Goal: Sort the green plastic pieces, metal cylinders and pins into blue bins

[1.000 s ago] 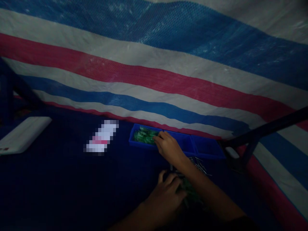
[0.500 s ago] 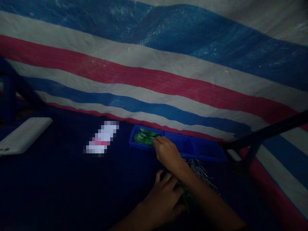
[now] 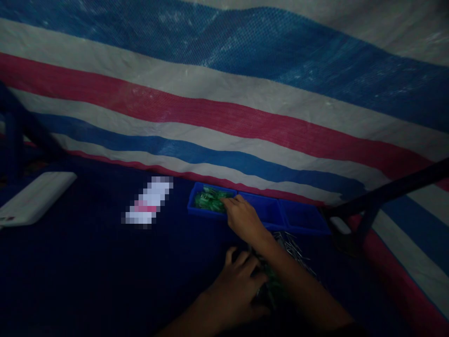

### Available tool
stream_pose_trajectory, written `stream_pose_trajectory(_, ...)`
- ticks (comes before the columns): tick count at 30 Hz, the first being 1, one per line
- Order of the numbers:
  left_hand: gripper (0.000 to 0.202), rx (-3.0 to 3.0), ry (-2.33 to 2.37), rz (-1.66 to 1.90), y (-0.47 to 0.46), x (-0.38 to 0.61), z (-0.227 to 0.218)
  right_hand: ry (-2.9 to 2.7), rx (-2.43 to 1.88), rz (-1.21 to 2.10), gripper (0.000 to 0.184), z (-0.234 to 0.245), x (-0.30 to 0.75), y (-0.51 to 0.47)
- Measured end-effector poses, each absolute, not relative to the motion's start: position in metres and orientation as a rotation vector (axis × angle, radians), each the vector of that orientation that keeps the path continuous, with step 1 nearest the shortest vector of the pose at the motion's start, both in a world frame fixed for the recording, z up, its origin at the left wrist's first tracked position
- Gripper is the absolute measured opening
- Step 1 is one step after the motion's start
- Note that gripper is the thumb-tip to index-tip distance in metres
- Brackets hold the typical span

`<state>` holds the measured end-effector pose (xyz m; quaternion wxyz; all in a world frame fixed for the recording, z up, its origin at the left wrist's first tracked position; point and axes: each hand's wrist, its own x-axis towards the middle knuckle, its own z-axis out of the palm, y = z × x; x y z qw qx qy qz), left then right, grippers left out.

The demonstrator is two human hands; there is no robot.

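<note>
My right hand point(image 3: 244, 219) reaches over the near right edge of the left blue bin point(image 3: 206, 212), which holds a heap of small shiny green pieces point(image 3: 209, 199). Its thumb and fingers are drawn together at the heap, and whatever is between them is hidden. Lower down, my left hand point(image 3: 240, 283) has its fingers bent and spread apart, partly lost in shadow. More green pieces point(image 3: 273, 278) lie dimly beside it, partly behind my right forearm. Thin silvery metal pins point(image 3: 293, 245) are strewn beyond that forearm.
Two more blue bins point(image 3: 268, 210) continue the row to the right. A white device point(image 3: 40, 196) lies at left and a blurred-out white card-like item point(image 3: 149, 203) nearer the middle. Striped sheeting point(image 3: 210, 112) hangs behind the dark blue tabletop point(image 3: 122, 271). A dark bar point(image 3: 393, 187) slants at right.
My right hand's fingertips have shifted slightly up and left over the green heap. My left hand has barely moved.
</note>
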<state>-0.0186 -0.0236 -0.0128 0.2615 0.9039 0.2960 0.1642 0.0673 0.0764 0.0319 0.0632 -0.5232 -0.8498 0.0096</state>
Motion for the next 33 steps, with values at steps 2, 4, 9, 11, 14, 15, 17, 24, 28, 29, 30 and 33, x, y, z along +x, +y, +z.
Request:
stream_pose_trajectory(2,0.052,2.458,0.778,0.441,-0.022,-0.019,-0.013,-2.578,-1.575,0.01,0.034,0.033,0.065,0.077)
stream_pose_trajectory(4,0.052,2.47,0.771,0.435,-0.022,-0.019,-0.013,-2.582,-1.578,0.0,0.034,0.032,0.063,0.077)
stream_pose_trajectory(9,0.04,2.472,0.805,0.427,-0.023,-0.018,-0.011,-2.581,-1.61,0.044,0.038,0.03,0.067,0.083)
stream_pose_trajectory(11,0.038,2.477,0.81,0.436,-0.024,-0.018,-0.011,-2.581,-1.613,0.074,0.038,0.03,0.069,0.088)
stream_pose_trajectory(14,0.033,2.494,0.814,0.439,-0.024,-0.018,-0.013,-2.554,-1.598,0.023,0.035,0.033,0.072,0.094)
stream_pose_trajectory(15,0.031,2.497,0.819,0.439,-0.024,-0.017,-0.013,-2.536,-1.585,-0.007,0.033,0.034,0.072,0.096)
stream_pose_trajectory(17,0.03,2.496,0.829,0.442,-0.024,-0.017,-0.015,-2.503,-1.561,-0.046,0.03,0.035,0.074,0.099)
stream_pose_trajectory(24,0.031,2.49,0.841,0.443,-0.024,-0.017,-0.014,-2.494,-1.461,0.003,0.027,0.034,0.079,0.104)
stream_pose_trajectory(28,0.031,2.486,0.832,0.434,-0.022,-0.018,-0.013,-2.449,-1.421,0.094,0.028,0.035,0.08,0.107)
stream_pose_trajectory(29,0.031,2.485,0.831,0.433,-0.022,-0.018,-0.013,-2.463,-1.434,0.098,0.028,0.034,0.08,0.106)
stream_pose_trajectory(30,0.031,2.483,0.833,0.432,-0.022,-0.018,-0.012,-2.486,-1.45,0.092,0.027,0.034,0.079,0.106)
stream_pose_trajectory(33,0.032,2.48,0.832,0.425,-0.022,-0.018,-0.012,-2.551,-1.499,0.031,0.026,0.032,0.075,0.102)
